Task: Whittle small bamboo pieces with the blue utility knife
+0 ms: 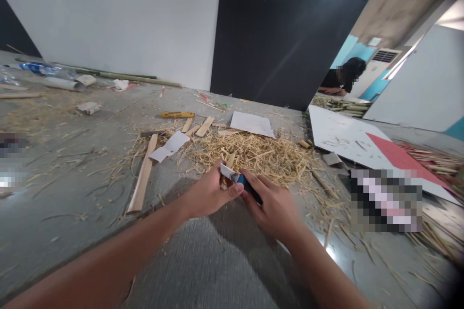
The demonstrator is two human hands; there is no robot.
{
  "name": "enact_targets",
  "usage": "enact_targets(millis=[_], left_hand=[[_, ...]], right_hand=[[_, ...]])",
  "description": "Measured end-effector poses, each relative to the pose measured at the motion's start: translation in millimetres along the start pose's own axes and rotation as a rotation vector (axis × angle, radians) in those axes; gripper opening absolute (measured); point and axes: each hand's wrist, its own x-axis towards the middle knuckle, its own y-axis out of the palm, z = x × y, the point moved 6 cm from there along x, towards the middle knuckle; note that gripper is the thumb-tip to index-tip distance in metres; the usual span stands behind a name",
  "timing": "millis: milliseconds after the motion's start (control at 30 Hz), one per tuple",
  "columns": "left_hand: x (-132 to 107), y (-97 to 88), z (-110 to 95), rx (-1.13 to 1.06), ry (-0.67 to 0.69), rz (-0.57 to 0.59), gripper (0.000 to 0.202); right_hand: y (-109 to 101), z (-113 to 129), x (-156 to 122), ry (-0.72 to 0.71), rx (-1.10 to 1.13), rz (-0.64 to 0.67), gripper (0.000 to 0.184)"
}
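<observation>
My right hand (273, 205) is wrapped round the blue and black handle of a utility knife (250, 189). Its pale blade (228, 172) points up and to the left, toward my other hand. My left hand (208, 190) is closed on a thin strip of wood (230, 160), whose pale tip shows above the fingers. The left thumb lies close to the base of the blade; whether it touches the knife I cannot tell. Just beyond both hands spreads a heap of straw-coloured shavings (261, 154).
A long wooden slat (143, 176) lies left of my hands, beside torn white paper (171, 146). Behind the shavings are a yellow tube (177, 114) and a white sheet (252, 123). White boards (344, 130) lie at right; a person (340, 79) is working farther back.
</observation>
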Motion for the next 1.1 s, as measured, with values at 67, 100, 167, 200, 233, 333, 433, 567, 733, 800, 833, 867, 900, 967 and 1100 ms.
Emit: enact_targets(millis=[67,100,167,200,233,333,433,567,733,800,833,867,900,967,1100], left_hand=[[2,-1.1,-2,-0.058,-0.023,0.016,0.044],[2,-1.8,-3,-0.082,-0.035,0.024,0.042],[3,-2.9,-7,-0.131,-0.052,0.036,0.040],[3,-3.3,-8,-0.145,-0.059,0.040,0.040],[2,-3.7,-8,-0.152,-0.064,0.039,0.041],[0,-3.2,-7,-0.165,-0.079,0.048,0.044],[-3,0.2,-2,-0.192,-0.131,0.098,0.048],[-3,-1.8,-1,-0.193,-0.143,0.095,0.053],[-1,-5.5,-7,-0.162,-0.129,0.113,0.057],[-1,-5.0,-10,-0.134,-0.116,0.137,0.052],[-2,-4.2,-11,-0.123,-0.115,0.146,0.050],[-3,-3.4,-11,-0.118,-0.120,0.151,0.047],[-4,-2.5,-10,-0.120,-0.128,0.153,0.044],[-6,-0.8,-9,-0.119,-0.148,0.148,0.040],[-4,-2.1,-8,0.004,-0.118,0.080,0.039]], right_hand=[[-2,0,-1,-0.005,0.027,0.003,0.046],[-3,0,-2,-0.011,0.041,0.005,0.045],[-5,1,-3,-0.021,0.064,0.011,0.045],[-5,1,-3,-0.026,0.072,0.013,0.045],[-6,2,-3,-0.029,0.076,0.011,0.046],[-6,1,-4,-0.031,0.073,-0.002,0.045],[-6,0,-4,-0.027,0.071,-0.023,0.045],[-9,1,-5,-0.052,0.100,-0.044,0.044],[-12,2,-6,-0.073,0.086,-0.030,0.043],[-12,2,-6,-0.082,0.067,-0.025,0.043],[-12,3,-6,-0.087,0.062,-0.023,0.043],[-12,3,-6,-0.090,0.061,-0.023,0.043],[-12,3,-6,-0.092,0.064,-0.024,0.044],[-12,2,-6,-0.092,0.069,-0.030,0.044],[-16,-1,-8,-0.084,0.037,-0.061,0.043]])
